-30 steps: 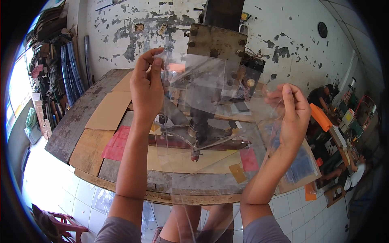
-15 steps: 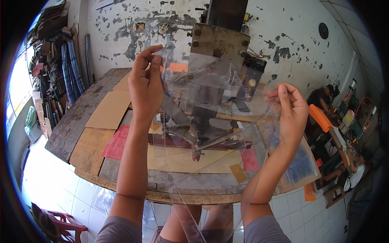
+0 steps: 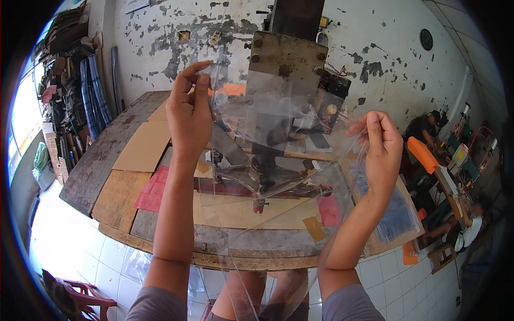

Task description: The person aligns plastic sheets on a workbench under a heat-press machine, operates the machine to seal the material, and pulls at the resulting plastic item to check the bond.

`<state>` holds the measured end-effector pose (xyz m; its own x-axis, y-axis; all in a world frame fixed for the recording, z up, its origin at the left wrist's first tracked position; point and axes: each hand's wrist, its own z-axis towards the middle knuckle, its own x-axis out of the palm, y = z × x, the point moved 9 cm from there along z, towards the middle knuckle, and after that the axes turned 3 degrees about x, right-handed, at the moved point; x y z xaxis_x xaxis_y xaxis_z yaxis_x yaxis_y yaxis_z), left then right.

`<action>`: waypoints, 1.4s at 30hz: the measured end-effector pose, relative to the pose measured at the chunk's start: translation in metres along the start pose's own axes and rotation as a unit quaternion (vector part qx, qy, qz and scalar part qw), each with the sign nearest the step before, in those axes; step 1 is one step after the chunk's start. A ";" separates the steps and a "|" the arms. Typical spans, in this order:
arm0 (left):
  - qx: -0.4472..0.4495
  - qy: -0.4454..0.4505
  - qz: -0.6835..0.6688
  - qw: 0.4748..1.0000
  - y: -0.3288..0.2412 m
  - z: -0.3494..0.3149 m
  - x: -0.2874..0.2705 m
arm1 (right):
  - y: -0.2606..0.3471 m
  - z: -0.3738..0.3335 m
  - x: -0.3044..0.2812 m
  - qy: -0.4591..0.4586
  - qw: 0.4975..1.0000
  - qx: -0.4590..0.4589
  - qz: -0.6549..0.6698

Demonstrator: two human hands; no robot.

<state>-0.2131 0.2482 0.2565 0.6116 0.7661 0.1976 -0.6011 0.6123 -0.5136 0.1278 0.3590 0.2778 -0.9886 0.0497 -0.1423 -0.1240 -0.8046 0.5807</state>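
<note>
A large sheet of clear plastic film (image 3: 278, 107) hangs between my two raised hands, creased and see-through. My left hand (image 3: 190, 109) pinches its upper left edge between thumb and fingers. Lower down on the other side, my right hand (image 3: 383, 142) grips gathered film at its right edge. The sheet drapes down past the table edge to my lap. Seen through it is a metal press machine (image 3: 286, 53) with a dark column and a clamp-like base on the table.
Cardboard pieces (image 3: 142, 145), a red sheet (image 3: 154, 190) and a stack of clear bluish sheets (image 3: 393, 216) lie on the worn wooden table (image 3: 115, 128). A red stool (image 3: 88, 294) stands at lower left. Other people (image 3: 421, 128) work at right beside an orange panel (image 3: 423, 155).
Both hands have shifted very slightly left with the film still held. The film's folds have moved a little, with its upper part looking smoother.
</note>
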 end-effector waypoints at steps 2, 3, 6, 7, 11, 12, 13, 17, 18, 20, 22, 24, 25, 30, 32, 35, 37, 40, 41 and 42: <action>0.003 0.001 0.004 1.000 -0.001 0.000 0.000 | -0.002 0.000 0.000 -0.001 1.000 0.007 0.004; 0.006 0.003 0.007 1.000 -0.002 0.000 0.001 | -0.004 0.000 0.000 -0.001 1.000 0.015 0.007; -0.003 0.002 -0.011 1.000 -0.003 -0.001 0.002 | -0.008 0.000 -0.001 -0.003 0.999 0.035 0.007; -0.003 0.002 -0.011 1.000 -0.003 -0.001 0.002 | -0.008 0.000 -0.001 -0.003 0.999 0.035 0.008; -0.013 0.003 -0.017 1.000 -0.003 -0.002 0.003 | -0.007 0.000 -0.003 0.016 0.998 0.045 0.037; -0.019 0.002 -0.029 0.999 -0.003 -0.002 0.002 | -0.005 0.000 -0.001 0.034 0.997 0.031 0.057; -0.020 0.001 -0.028 0.999 -0.003 -0.002 0.003 | -0.003 -0.001 0.000 0.035 0.997 0.031 0.058; -0.024 0.026 -0.018 0.999 -0.005 -0.002 0.003 | 0.006 -0.005 0.003 0.079 0.993 0.001 0.088; -0.037 0.048 -0.022 0.998 -0.005 -0.003 0.005 | 0.002 -0.005 0.005 0.107 0.991 0.016 0.079; -0.049 0.084 -0.034 0.995 -0.005 0.001 0.006 | -0.008 -0.003 0.001 0.122 0.990 0.031 0.063; -0.060 0.121 -0.045 0.990 -0.005 0.002 0.003 | -0.016 -0.002 0.001 0.137 0.988 0.047 0.048; -0.063 0.211 -0.052 0.974 -0.007 -0.001 0.006 | -0.022 0.001 -0.007 0.097 0.993 0.062 0.008; -0.063 0.212 -0.051 0.974 -0.011 0.000 0.000 | -0.023 0.001 -0.008 0.097 0.993 0.062 0.009; -0.093 0.327 -0.079 0.937 -0.005 -0.011 0.003 | -0.021 -0.002 -0.006 0.118 0.990 0.053 -0.055; -0.099 0.341 -0.074 0.932 -0.005 -0.012 0.004 | -0.021 -0.003 -0.005 0.121 0.989 0.056 -0.072; -0.097 0.355 -0.066 0.927 -0.009 -0.014 0.007 | -0.017 -0.006 -0.005 0.124 0.986 0.057 -0.091; -0.090 0.356 -0.062 0.928 -0.012 -0.015 0.007 | -0.015 -0.007 -0.005 0.126 0.986 0.057 -0.093; -0.097 0.354 -0.080 0.927 -0.011 -0.015 0.007 | -0.014 -0.009 -0.004 0.128 0.985 0.065 -0.100; -0.097 0.355 -0.071 0.927 -0.010 -0.015 0.007 | -0.012 -0.011 -0.002 0.129 0.984 0.058 -0.109; -0.098 0.356 -0.062 0.927 -0.008 -0.016 0.006 | -0.010 -0.012 -0.001 0.131 0.983 0.050 -0.117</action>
<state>-0.1961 0.2448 0.2490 0.8965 0.3262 -0.2997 -0.4406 0.5867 -0.6795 0.1308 0.3595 0.2628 -0.8778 0.0619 -0.4751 -0.3662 -0.7261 0.5819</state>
